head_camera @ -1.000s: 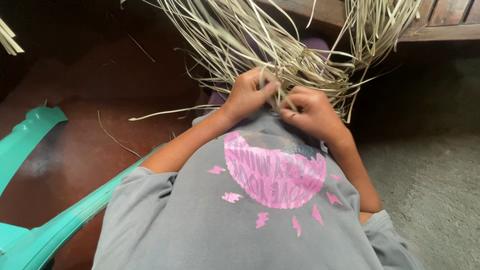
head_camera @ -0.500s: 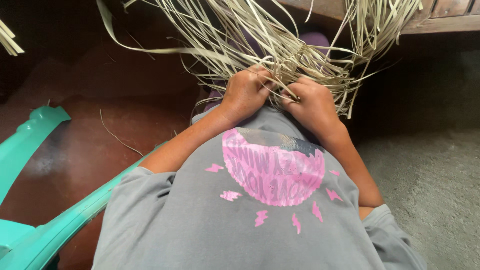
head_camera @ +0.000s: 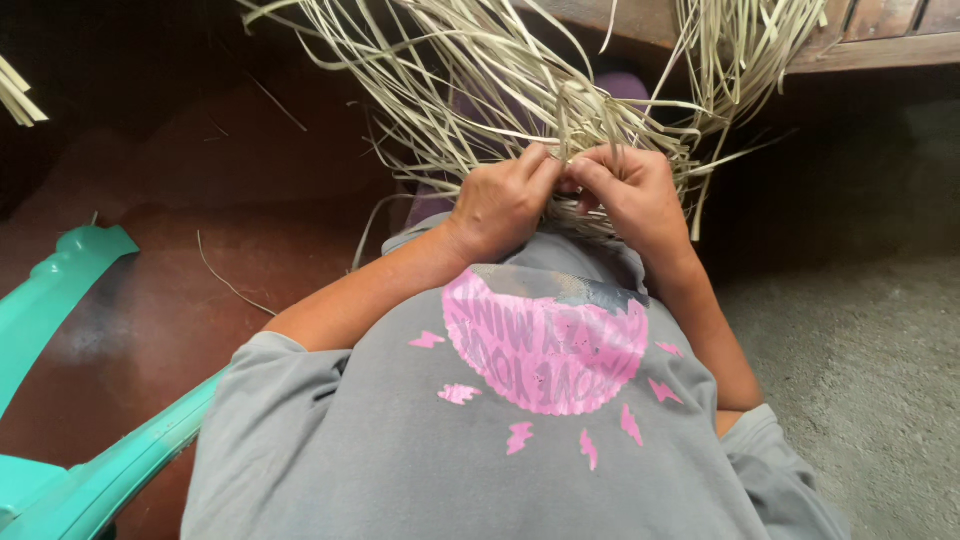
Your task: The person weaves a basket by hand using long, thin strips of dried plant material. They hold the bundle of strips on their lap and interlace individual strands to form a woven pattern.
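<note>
A loose bundle of pale dried leaf strips (head_camera: 520, 90) fans out from my lap toward the top of the head view. My left hand (head_camera: 500, 205) is closed around several strips at the base of the bundle. My right hand (head_camera: 630, 195) sits right beside it, its fingers pinching strips at the same spot, and the two hands touch. Both hands rest just above my grey shirt with a pink print (head_camera: 540, 350). What the strips join into under the hands is hidden.
A teal plastic chair arm (head_camera: 90, 470) runs along the lower left. Reddish-brown floor (head_camera: 200, 300) with stray strips lies to the left, grey concrete floor (head_camera: 870, 370) to the right. A wooden ledge (head_camera: 880, 45) crosses the top right. More strips (head_camera: 18, 95) poke in at the left edge.
Both hands stay on the strips and have drawn closer together, fingers working at the base of the bundle. The loose strip ends have swung about above them.
</note>
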